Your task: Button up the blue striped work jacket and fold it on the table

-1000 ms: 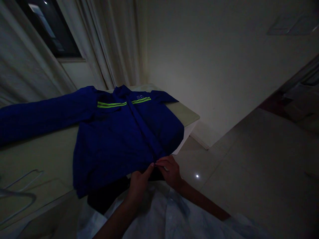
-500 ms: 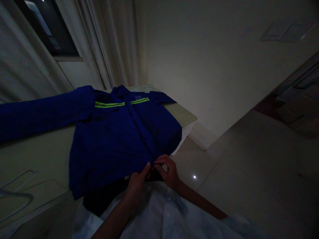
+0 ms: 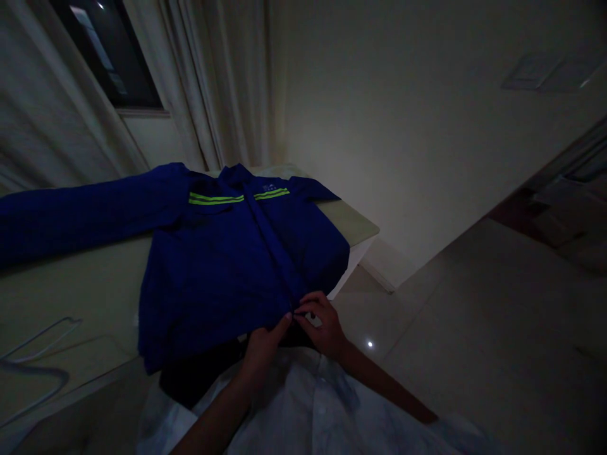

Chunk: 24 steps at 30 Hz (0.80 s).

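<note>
A dark blue jacket (image 3: 213, 265) with lime-yellow chest stripes lies front side up on a pale tabletop, its hem hanging over the near edge. One long sleeve stretches off to the left. At the bottom of the front opening, my left hand (image 3: 265, 344) grips the hem with its thumb on top. Just beside it, my right hand (image 3: 325, 325) pinches the jacket's front edge between thumb and forefinger. Both hands almost touch. The small part between the fingertips is too dark to make out.
A white wire clothes hanger (image 3: 42, 360) rests on the pale table (image 3: 95, 297) at the left. Curtains (image 3: 227, 82) hang behind the table by a dark window (image 3: 114, 57). To the right are a bare wall (image 3: 379, 126) and tiled floor (image 3: 427, 341).
The view has shifted slightly, so the jacket and table appear a little further right. Both hands stay at the hem, with the right fingers slightly more bent outward.
</note>
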Each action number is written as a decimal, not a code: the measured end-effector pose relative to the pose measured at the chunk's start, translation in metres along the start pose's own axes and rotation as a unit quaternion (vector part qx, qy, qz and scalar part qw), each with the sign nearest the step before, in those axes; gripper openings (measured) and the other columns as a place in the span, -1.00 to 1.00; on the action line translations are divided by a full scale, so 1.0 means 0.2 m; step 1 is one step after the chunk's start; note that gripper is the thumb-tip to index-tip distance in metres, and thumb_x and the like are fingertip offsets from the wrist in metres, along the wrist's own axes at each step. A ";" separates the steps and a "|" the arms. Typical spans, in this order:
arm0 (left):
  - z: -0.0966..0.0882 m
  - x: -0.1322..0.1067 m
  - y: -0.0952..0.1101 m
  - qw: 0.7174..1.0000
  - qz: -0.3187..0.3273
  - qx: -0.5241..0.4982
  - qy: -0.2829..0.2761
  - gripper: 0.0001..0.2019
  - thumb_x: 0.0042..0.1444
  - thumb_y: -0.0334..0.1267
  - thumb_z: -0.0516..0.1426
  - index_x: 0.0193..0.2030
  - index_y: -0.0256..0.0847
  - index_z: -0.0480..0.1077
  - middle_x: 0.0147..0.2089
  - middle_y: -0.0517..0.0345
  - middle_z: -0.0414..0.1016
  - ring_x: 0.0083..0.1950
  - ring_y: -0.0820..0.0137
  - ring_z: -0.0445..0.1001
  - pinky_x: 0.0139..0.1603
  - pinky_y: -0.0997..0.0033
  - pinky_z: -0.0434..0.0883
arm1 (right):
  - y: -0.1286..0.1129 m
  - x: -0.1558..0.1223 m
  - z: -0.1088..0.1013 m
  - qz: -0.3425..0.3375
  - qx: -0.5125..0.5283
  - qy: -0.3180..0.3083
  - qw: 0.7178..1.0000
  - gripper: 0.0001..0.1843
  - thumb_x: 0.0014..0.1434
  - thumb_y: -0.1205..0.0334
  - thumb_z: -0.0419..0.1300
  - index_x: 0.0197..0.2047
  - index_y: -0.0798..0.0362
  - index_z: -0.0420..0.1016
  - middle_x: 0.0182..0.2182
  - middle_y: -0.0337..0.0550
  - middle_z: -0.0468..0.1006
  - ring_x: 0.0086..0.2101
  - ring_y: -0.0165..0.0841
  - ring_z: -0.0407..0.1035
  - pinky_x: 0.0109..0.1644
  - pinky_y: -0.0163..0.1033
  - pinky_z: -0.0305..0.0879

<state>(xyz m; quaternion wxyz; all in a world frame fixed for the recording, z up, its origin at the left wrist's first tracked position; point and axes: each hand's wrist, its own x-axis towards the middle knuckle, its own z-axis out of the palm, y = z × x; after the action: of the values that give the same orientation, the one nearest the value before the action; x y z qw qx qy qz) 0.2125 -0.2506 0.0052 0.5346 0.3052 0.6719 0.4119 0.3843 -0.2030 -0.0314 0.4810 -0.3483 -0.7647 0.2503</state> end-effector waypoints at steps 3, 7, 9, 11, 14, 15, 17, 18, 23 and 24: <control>-0.02 0.02 0.00 0.999 0.017 0.021 -0.034 -0.47 -0.22 0.36 0.28 -0.55 -0.14 0.49 -0.43 -0.01 0.57 -0.18 0.07 0.56 -0.07 0.21 0.43 | 0.00 0.04 -0.04 0.008 0.008 -0.020 1.000 -0.96 0.30 0.22 0.37 -0.17 -0.07 0.66 -0.07 -0.10 0.52 -0.08 -0.26 0.48 0.00 -0.13 0.48; -0.02 0.03 0.00 0.996 0.073 0.029 -0.048 -0.58 -0.16 0.23 0.30 -0.51 -0.13 0.54 -0.39 -0.04 0.61 -0.06 0.00 0.59 0.04 0.21 0.42 | -0.01 0.11 -0.08 0.028 -0.024 -0.080 0.996 -0.94 0.24 0.22 0.43 -0.20 -0.08 0.67 0.00 -0.09 0.52 0.05 -0.16 0.42 0.19 0.03 0.37; -0.02 0.04 -0.01 0.995 0.088 0.025 -0.048 -0.64 -0.14 0.15 0.33 -0.48 -0.13 0.56 -0.36 -0.04 0.64 0.00 -0.03 0.59 0.08 0.21 0.43 | -0.01 0.14 -0.08 0.036 -0.045 -0.100 0.993 -0.90 0.19 0.25 0.47 -0.22 -0.09 0.67 0.02 -0.10 0.53 0.07 -0.13 0.39 0.23 0.08 0.31; -0.03 0.05 -0.02 0.993 0.104 0.020 -0.045 -0.67 -0.11 0.10 0.33 -0.43 -0.13 0.59 -0.31 -0.04 0.67 0.05 -0.03 0.59 0.13 0.21 0.42 | 0.00 0.16 -0.08 0.046 -0.055 -0.107 0.992 -0.87 0.16 0.29 0.49 -0.23 -0.09 0.66 0.03 -0.11 0.53 0.08 -0.12 0.37 0.23 0.10 0.28; -0.03 0.06 -0.04 0.991 0.122 0.023 -0.051 -0.68 -0.06 0.07 0.31 -0.33 -0.15 0.63 -0.19 -0.05 0.71 0.07 0.00 0.61 0.21 0.20 0.39 | 0.01 0.18 -0.06 0.056 -0.068 -0.110 0.990 -0.85 0.14 0.30 0.50 -0.24 -0.09 0.66 0.05 -0.10 0.52 0.11 -0.10 0.35 0.25 0.13 0.23; -0.04 0.06 -0.04 0.990 0.126 0.027 -0.052 -0.68 -0.05 0.06 0.31 -0.31 -0.14 0.63 -0.16 -0.06 0.71 0.08 -0.01 0.61 0.23 0.19 0.38 | 0.01 0.18 -0.05 0.054 -0.072 -0.110 0.990 -0.85 0.13 0.30 0.50 -0.24 -0.10 0.66 0.05 -0.10 0.52 0.12 -0.09 0.34 0.26 0.14 0.21; -0.05 0.07 -0.04 0.990 0.125 0.029 -0.052 -0.68 -0.04 0.05 0.31 -0.28 -0.14 0.64 -0.12 -0.08 0.71 0.10 -0.02 0.60 0.24 0.16 0.37 | 0.01 0.20 -0.05 0.049 -0.079 -0.112 0.989 -0.84 0.13 0.29 0.50 -0.24 -0.10 0.66 0.06 -0.10 0.51 0.13 -0.09 0.33 0.27 0.14 0.19; -0.05 0.07 -0.03 0.991 0.123 0.025 -0.053 -0.68 -0.04 0.04 0.31 -0.27 -0.15 0.64 -0.12 -0.08 0.71 0.10 -0.03 0.61 0.23 0.16 0.38 | 0.01 0.21 -0.05 0.045 -0.081 -0.114 0.989 -0.85 0.13 0.28 0.51 -0.24 -0.11 0.67 0.07 -0.11 0.51 0.13 -0.09 0.33 0.28 0.14 0.18; -0.07 0.06 0.01 0.992 0.113 -0.012 -0.057 -0.70 -0.12 0.02 0.36 -0.35 -0.14 0.63 -0.19 -0.06 0.71 0.01 -0.02 0.63 0.14 0.17 0.43 | -0.01 0.25 -0.08 0.058 -0.074 -0.119 0.988 -0.87 0.12 0.25 0.51 -0.27 -0.11 0.69 0.08 -0.11 0.51 0.15 -0.10 0.33 0.31 0.14 0.15; -0.07 0.05 0.01 0.993 0.101 -0.011 -0.053 -0.71 -0.14 0.03 0.38 -0.40 -0.14 0.62 -0.23 -0.07 0.70 0.00 -0.03 0.63 0.10 0.18 0.45 | -0.01 0.25 -0.08 0.069 -0.061 -0.118 0.989 -0.88 0.12 0.25 0.51 -0.27 -0.10 0.69 0.07 -0.11 0.51 0.15 -0.11 0.35 0.31 0.13 0.17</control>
<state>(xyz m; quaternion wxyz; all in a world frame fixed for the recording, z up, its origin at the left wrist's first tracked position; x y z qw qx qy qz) 0.1967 -0.2439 0.0031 0.5287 0.3869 0.6039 0.4540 0.3825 -0.1650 0.0051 0.3467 -0.3966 -0.8041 0.2754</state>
